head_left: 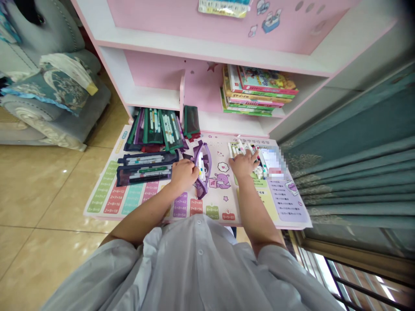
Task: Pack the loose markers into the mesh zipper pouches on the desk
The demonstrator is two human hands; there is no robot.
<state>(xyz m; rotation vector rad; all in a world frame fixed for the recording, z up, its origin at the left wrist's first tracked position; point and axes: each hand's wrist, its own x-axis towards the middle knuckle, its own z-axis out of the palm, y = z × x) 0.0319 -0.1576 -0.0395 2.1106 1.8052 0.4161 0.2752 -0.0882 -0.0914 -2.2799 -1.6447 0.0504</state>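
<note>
item 1. pink-and-white children's desk with shelf unit (155, 97). its tabletop is covered by a pastel printed multiplication mat (129, 198), lying flat.

item 2. grey-blue padded sofa (48, 116), left of the desk on the tiled floor. teal patterned curtain (356, 172), hanging close beside the tabletop's right edge.

item 3. stack of colourful picture books (256, 93), flat in the right shelf bay.

item 4. row of green-edged mesh pencil cases (158, 127), leaning at the back left. two dark flat pencil cases (145, 168) lie in front of them, filled.

item 5. purple soft pencil case (205, 166), mid-tabletop, standing on edge with its mouth open and a few pens showing inside. left hand (183, 173): fingers clenched on the case's left rim, propping it.

item 6. loose white-barrelled markers (241, 149), heaped right of the purple case and apart from it. right hand (243, 165): palm down on the heap, fingers spread. i cannot tell whether they pinch a marker.

risk notes, my own judgement:
- the purple case is soft and rests on a narrow edge. if the left fingers slacken, i expect it to flop and spill its pens.
- the markers are round and sit on a slick mat. a sideways sweep of the right hand could roll some towards the curtain side and off the tabletop.
- a grab at the heap may lift several markers at once and drop the spare ones short of the case mouth.
- the leaning mesh cases could topple if the left forearm nudges them.
</note>
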